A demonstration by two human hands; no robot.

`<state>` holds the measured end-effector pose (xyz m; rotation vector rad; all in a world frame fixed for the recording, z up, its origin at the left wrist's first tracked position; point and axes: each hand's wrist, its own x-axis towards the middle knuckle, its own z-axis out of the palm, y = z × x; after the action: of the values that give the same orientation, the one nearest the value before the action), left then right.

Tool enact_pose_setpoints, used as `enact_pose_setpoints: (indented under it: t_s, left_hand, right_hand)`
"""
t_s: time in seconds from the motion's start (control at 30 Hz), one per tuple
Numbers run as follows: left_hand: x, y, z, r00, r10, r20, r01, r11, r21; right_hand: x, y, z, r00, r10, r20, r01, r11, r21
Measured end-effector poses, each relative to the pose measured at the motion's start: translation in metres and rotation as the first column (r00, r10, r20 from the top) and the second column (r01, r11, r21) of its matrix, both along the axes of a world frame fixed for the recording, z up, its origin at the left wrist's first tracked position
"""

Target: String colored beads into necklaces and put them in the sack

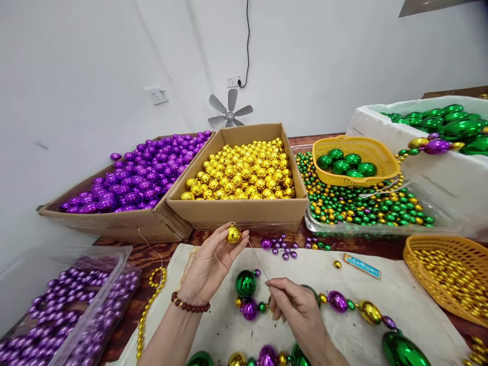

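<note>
My left hand (206,264), with a dark red bead bracelet at the wrist, holds a shiny gold ball bead (234,234) near its fingertips, in front of the gold bead box. Lower and to the right, my right hand (295,307) pinches a thin thread or needle (258,260); which of the two I cannot tell. Its far end reaches toward my left fingertips. A strand of green, gold and purple beads (337,301) lies on the pale cloth (229,325), partly hidden behind my right hand. A large green ball (245,283) sits between the hands.
Cardboard boxes of purple beads (129,178) and gold beads (244,173) stand at the back. Mixed beads fill a clear tray (366,231), with a yellow basket (324,175) above it. Small purple beads (280,246) and a blue packet (362,265) lie on the cloth.
</note>
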<state>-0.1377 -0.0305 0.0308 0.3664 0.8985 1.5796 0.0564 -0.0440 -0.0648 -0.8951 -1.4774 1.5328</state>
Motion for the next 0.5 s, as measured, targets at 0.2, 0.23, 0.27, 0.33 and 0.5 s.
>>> enact_pose_setpoints:
  t_s: [0.2, 0.23, 0.27, 0.33, 0.5]
  left_hand:
    - [0.005, 0.002, -0.01, 0.977, 0.06, 0.204, -0.054, 0.998, -0.035]
    - [0.005, 0.003, -0.011, 0.972, 0.068, 0.227, -0.061, 0.997, -0.038]
    - [0.006, 0.004, -0.012, 0.967, 0.076, 0.243, -0.067, 0.997, -0.043]
    - [0.006, 0.005, -0.014, 0.96, 0.099, 0.26, -0.085, 0.994, -0.063]
    - [0.01, 0.008, -0.016, 0.947, 0.159, 0.279, -0.138, 0.986, -0.092]
  right_hand:
    - [0.002, -0.003, 0.003, 0.997, -0.008, 0.073, 0.001, 0.995, 0.101]
    - [0.002, -0.004, 0.003, 0.996, -0.003, 0.086, -0.006, 0.995, 0.103]
    - [0.002, -0.005, 0.003, 0.995, 0.004, 0.1, -0.015, 0.995, 0.102]
    - [0.002, -0.006, 0.003, 0.992, 0.019, 0.126, -0.032, 0.994, 0.105]
    - [0.003, -0.007, -0.001, 0.986, 0.038, 0.163, -0.057, 0.992, 0.115]
